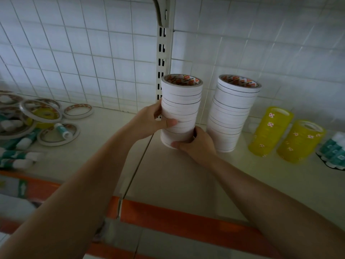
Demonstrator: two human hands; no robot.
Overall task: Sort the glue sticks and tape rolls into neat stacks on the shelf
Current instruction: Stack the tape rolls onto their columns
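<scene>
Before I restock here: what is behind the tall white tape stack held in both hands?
Behind the tall white tape stack stand the slotted white shelf upright and white wire grid panel. The stack covers the upright's base.

This looks like a stationery shop aisle. A cream metal display shelf (186, 174) with an orange price strip (186, 219), a slotted upright (162, 53) and wire grid backing (74, 53) carries many identical tape rolls (233, 113) and glue sticks (334, 150).

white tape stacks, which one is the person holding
The left white stack, in front of the slotted post. The left hand grips its side and the right hand its base; the right white stack stands untouched.
</scene>
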